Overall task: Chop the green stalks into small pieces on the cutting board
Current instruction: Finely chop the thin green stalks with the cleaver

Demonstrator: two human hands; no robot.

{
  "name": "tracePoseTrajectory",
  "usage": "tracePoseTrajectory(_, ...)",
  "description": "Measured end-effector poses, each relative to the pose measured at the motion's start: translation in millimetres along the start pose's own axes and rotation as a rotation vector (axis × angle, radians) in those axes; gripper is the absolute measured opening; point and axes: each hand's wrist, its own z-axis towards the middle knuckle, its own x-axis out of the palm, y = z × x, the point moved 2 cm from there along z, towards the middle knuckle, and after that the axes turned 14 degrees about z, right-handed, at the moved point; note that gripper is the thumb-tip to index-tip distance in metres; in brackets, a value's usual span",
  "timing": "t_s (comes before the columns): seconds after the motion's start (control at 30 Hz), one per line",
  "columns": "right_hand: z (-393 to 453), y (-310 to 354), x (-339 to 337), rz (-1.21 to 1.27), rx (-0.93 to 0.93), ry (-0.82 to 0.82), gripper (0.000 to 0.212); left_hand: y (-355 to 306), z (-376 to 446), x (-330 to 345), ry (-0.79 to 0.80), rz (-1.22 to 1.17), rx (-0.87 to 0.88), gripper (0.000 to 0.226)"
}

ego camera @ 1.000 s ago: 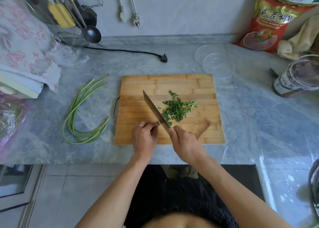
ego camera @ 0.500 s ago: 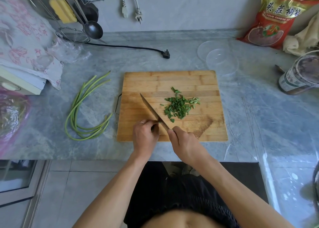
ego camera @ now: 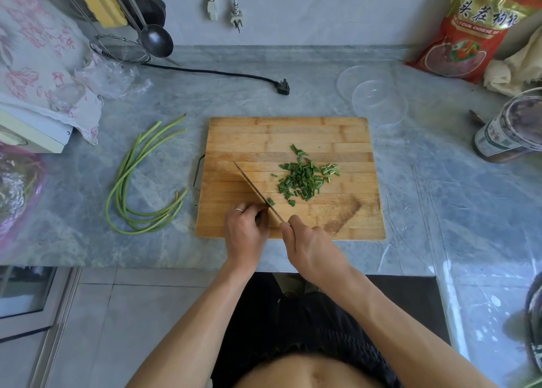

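On the table at left, I see whole stalks (ego camera: 137,188) still waiting. My left hand (ego camera: 245,230) curls its fingers over a stub I can barely see; my right hand (ego camera: 308,248) grips the knife (ego camera: 255,191), now lowered flatter onto the cutting board (ego camera: 287,132). Chopped pieces (ego camera: 305,179) lie right, so this bundle looks nearly finished.

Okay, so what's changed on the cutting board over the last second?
The knife in the right hand has tipped lower toward the cutting board, cutting by the left hand, whose fingers stay curled at the blade. The chopped pile and the whole stalks on the counter look unchanged.
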Motion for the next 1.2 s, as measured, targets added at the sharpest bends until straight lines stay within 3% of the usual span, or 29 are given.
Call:
tracePoseTrajectory(0.17,5.1,-5.8,10.8,0.011,0.078,-0.013,0.035,-2.8,-2.5,1.1,-0.004,0.023,-0.021,0.015)
tracePoseTrajectory(0.3,20.4,-1.4,13.6,0.011,0.05,-0.013,0.036,-5.1,-2.9,-1.1,-0.03,0.057,-0.002,0.004)
tracePoseTrajectory(0.4,11.3,-11.8,14.3,-0.012,0.037,-0.008,0.043,0.1,-4.6,3.7,-0.022,0.047,-0.014,0.009)
tracePoseTrajectory(0.5,15.4,-11.6,14.2,0.03,0.044,-0.017,0.036,0.6,-4.0,6.0,-0.029,0.056,-0.014,0.009)
tracePoseTrajectory(0.6,21.6,-10.2,17.2,-0.004,0.017,-0.013,0.047,1.3,-5.6,5.6,-0.028,0.076,0.026,0.007)
tracePoseTrajectory(0.8,6.5,-16.3,2.1,0.123,0.086,-0.009,0.032,-2.6,-5.4,1.4,-0.009,0.112,0.047,0.029)
tracePoseTrajectory(0.97,14.0,-11.1,-7.2,0.172,0.091,-0.061,0.03,0.8,-4.2,-4.0,0.022,0.093,0.131,0.034)
tracePoseTrajectory(1.2,7.7,-17.8,-13.3,0.184,0.075,-0.099,0.032,-0.7,-2.1,-8.2,0.022,0.026,0.058,0.02)
